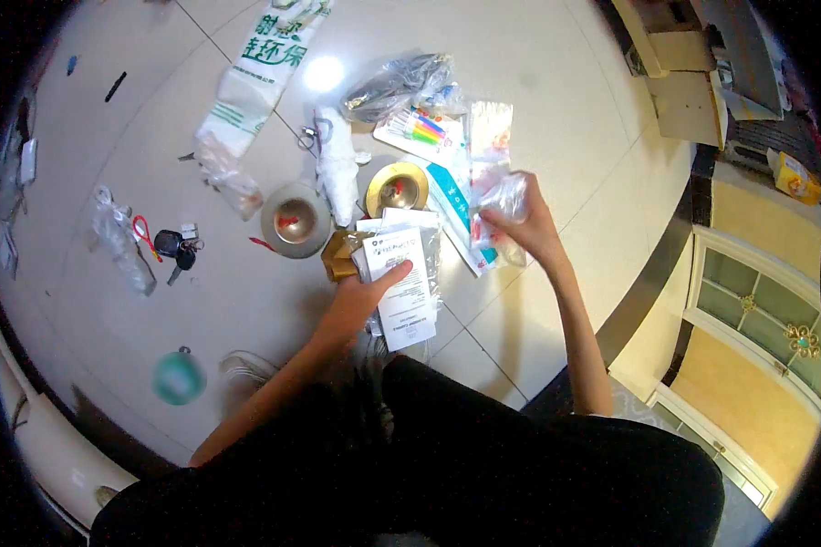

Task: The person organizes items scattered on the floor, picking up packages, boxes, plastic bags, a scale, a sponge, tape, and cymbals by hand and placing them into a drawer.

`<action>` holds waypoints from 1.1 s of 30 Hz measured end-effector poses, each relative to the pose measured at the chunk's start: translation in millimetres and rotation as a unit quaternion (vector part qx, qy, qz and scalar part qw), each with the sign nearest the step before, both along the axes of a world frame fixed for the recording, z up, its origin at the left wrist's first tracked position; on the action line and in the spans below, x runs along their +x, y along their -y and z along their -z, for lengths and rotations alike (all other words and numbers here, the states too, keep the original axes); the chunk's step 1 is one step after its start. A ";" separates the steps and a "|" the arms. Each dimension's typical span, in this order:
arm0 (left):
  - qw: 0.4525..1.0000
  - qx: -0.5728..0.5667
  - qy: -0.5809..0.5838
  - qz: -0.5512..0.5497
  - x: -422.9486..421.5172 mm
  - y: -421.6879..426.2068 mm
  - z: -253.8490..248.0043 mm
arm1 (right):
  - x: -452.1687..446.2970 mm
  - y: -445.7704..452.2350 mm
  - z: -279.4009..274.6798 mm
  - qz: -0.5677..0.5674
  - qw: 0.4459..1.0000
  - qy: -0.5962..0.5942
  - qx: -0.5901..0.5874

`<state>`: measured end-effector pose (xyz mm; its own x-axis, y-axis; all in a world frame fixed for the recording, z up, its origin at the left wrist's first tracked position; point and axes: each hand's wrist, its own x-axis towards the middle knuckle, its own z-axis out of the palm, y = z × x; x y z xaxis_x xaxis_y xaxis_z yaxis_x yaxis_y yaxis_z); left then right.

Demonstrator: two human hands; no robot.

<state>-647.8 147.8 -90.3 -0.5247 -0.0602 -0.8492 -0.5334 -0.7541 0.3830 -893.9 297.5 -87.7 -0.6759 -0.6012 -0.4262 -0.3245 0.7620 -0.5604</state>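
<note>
Left hand (359, 299), printed paper (407, 304) under its thumb

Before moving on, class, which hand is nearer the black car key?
Left. The left hand, holding the printed sheet, is right of the car key; the right hand, gripping clear plastic, is farther right.

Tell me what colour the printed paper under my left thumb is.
The printed paper is white with dark lettering, best seen in the head view.

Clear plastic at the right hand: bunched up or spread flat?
Bunched up: the clear plastic shows crumpled, creased folds beside the thumb of the right hand.
</note>
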 end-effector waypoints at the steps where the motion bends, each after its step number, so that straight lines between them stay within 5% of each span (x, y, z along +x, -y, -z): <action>1: 1.000 -0.002 -0.011 -0.001 -1.0 -1.4 4.7 | 5.6 -6.9 0.3 0.011 1.000 -0.001 0.007; 5: 1.000 -0.018 -0.002 -0.014 5.5 -10.2 18.9 | 34.2 -38.3 -26.3 0.079 0.993 0.075 -0.051; 8: 0.998 -0.041 0.042 0.017 0.9 -7.1 8.3 | 38.8 -46.3 -61.4 0.200 0.947 0.247 0.045; 9: 0.998 -0.045 0.032 0.008 3.2 -9.3 12.1 | 41.5 -45.7 -67.8 0.150 0.961 0.224 0.055; 13: 0.999 -0.048 0.010 -0.017 4.2 -11.9 13.2 | 44.0 -71.6 -41.2 0.254 0.909 0.308 -0.119; 16: 0.999 -0.042 -0.005 -0.009 7.8 -9.3 14.8 | 54.7 -85.6 -40.6 0.338 0.898 0.217 -0.181; 20: 0.999 -0.027 -0.003 -0.018 12.1 -15.1 22.4 | 58.9 -111.0 -24.4 0.096 0.984 -0.136 -0.059; 24: 0.999 -0.027 -0.020 -0.015 8.6 -17.9 16.3 | 28.2 -99.0 7.5 0.430 0.889 0.011 -0.157; 26: 0.999 -0.023 -0.033 -0.017 7.6 -18.3 11.5 | 18.9 -78.3 13.9 0.374 0.912 0.063 -0.157; 27: 0.999 -0.023 -0.037 -0.008 8.0 -18.0 10.6 | 21.1 -67.1 16.3 0.274 0.953 -0.004 -0.131; 33: 0.998 -0.019 -0.013 -0.055 12.9 -18.6 1.9 | 36.2 -67.5 12.9 0.232 0.951 -0.038 -0.199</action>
